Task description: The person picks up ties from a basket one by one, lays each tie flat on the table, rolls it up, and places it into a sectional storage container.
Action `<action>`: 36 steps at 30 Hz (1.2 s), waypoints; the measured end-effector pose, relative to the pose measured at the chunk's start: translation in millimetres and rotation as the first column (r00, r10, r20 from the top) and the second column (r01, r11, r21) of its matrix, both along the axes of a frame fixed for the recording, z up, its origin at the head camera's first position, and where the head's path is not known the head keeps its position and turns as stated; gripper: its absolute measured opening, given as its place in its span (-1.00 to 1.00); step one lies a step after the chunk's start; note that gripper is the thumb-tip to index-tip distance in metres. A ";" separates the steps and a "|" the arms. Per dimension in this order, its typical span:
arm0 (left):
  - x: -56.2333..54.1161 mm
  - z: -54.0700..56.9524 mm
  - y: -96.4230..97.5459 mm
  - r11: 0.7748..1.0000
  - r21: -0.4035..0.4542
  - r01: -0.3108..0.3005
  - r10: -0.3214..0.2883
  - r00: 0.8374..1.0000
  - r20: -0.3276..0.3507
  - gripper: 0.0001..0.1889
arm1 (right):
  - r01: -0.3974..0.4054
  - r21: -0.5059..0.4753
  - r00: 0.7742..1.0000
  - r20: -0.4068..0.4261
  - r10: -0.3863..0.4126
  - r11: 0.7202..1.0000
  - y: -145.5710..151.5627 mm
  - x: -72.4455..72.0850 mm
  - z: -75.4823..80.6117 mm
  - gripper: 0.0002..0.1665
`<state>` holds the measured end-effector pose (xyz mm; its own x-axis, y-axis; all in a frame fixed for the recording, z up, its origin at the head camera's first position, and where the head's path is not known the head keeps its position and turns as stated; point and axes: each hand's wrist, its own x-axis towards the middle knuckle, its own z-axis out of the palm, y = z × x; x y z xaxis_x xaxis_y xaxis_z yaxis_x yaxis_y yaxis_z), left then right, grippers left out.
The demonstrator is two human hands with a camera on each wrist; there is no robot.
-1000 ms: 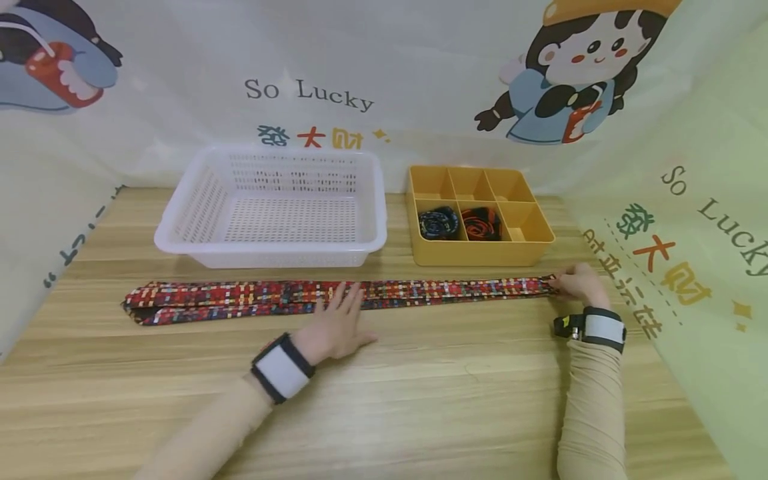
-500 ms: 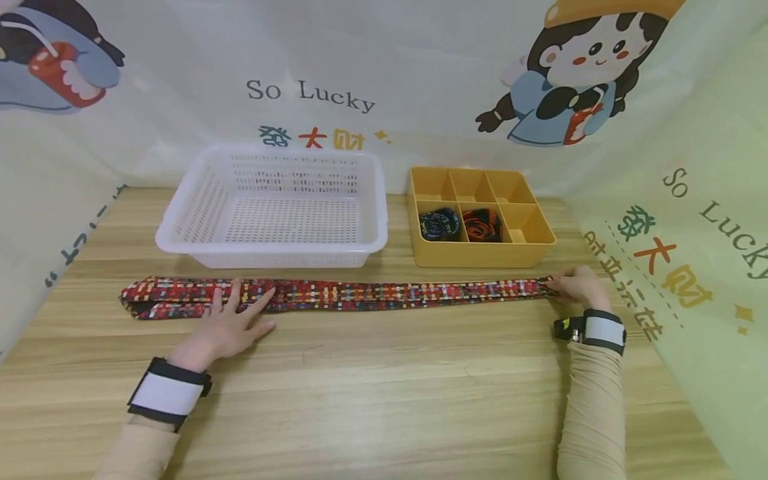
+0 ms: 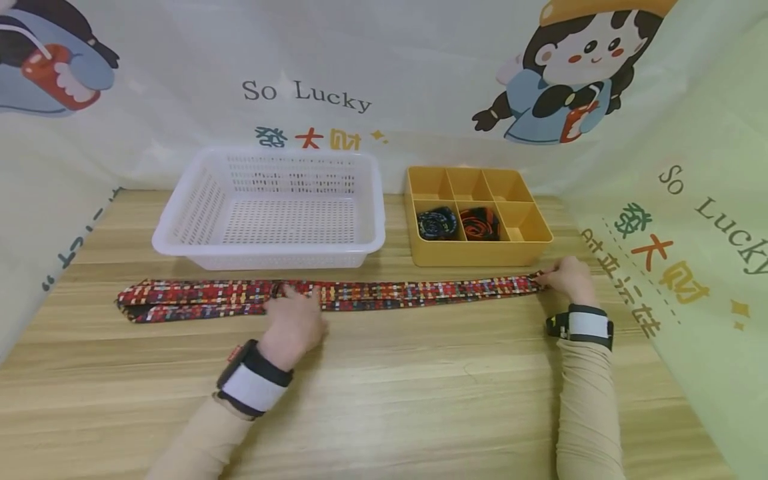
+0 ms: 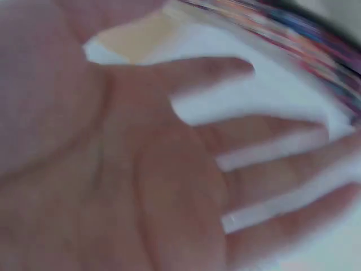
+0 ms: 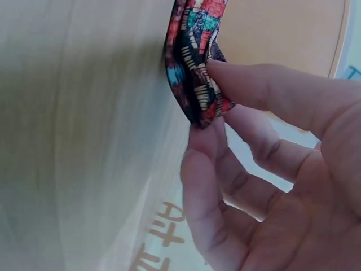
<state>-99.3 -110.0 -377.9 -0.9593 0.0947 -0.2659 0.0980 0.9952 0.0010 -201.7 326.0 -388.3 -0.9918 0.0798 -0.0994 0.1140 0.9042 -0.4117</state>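
Observation:
A red necktie (image 3: pixel 390 293) with a multicolored pattern lies folded lengthwise across the table, its wide end at the left. My right hand (image 3: pixel 573 279) pinches the end on the right; the right wrist view shows thumb and fingertips on the folded cloth (image 5: pixel 197 73). Over the left half of the necktie is my left hand (image 3: pixel 297 323), its fingertips overlapping the cloth in the head view. In the blurred left wrist view the fingers look extended and spread apart, with the patterned fabric (image 4: pixel 299 42) beyond them.
A white perforated basket (image 3: pixel 270 260) stands behind the necktie. To its right, a yellow divided box (image 3: pixel 480 253) holds a dark blue rolled tie (image 3: pixel 438 223) and an orange-and-black rolled one (image 3: pixel 480 225) in its front compartments. Printed cloth walls (image 3: pixel 420 80) border the table.
My left hand slid left along the necktie, then came back right toward the middle. My right hand keeps its pinch on the right end, shifting slightly left and up.

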 end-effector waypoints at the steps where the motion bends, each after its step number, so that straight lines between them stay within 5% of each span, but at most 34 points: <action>1: -2.0 1.9 17.6 0.997 0.014 0.076 -0.076 0.997 -0.006 -0.36 | -0.001 0.012 1.000 -0.011 0.001 1.000 -1.3 0.1 0.3 -0.71; 3: -8.9 1.0 52.6 0.967 0.070 0.246 -0.245 0.969 -0.027 -0.38 | 0.003 0.025 1.000 -0.023 -0.003 1.000 -4.4 0.8 1.4 -0.76; 7: -35.5 -10.5 113.6 0.829 0.173 0.531 -0.530 0.846 -0.058 -0.37 | -0.005 0.072 0.998 -0.057 0.009 0.997 -11.1 0.7 2.0 -0.78; 9: -50.0 -17.1 137.9 0.770 0.190 0.609 -0.610 0.790 -0.062 -0.38 | -0.012 0.108 0.997 -0.077 0.020 0.994 -15.4 0.0 1.0 -0.79; 12: -65.2 -24.7 164.5 0.742 0.177 0.647 -0.654 0.756 -0.020 -0.40 | -0.029 0.159 0.995 -0.094 0.045 0.987 -23.3 -1.9 -1.8 -0.81; 18: -69.7 -27.3 185.2 0.777 0.108 0.620 -0.629 0.774 0.076 -0.40 | -0.020 0.187 0.992 -0.121 0.043 0.982 -31.4 -5.0 -6.4 -0.87; 25: -62.4 -26.9 185.0 0.792 0.056 0.607 -0.610 0.790 0.061 -0.40 | -0.041 0.177 0.982 -0.176 0.072 0.983 -26.3 -2.9 -5.4 -0.78; 31: -60.9 -29.3 191.2 0.821 0.071 0.566 -0.569 0.822 0.034 -0.38 | 0.015 0.196 0.987 -0.158 0.016 0.980 -36.7 -5.7 -5.7 -0.58; 36: -63.7 -31.0 213.5 0.850 0.014 0.527 -0.527 0.850 -0.025 -0.36 | 0.042 0.259 0.991 -0.131 -0.008 0.965 -43.2 -6.9 -7.8 -0.76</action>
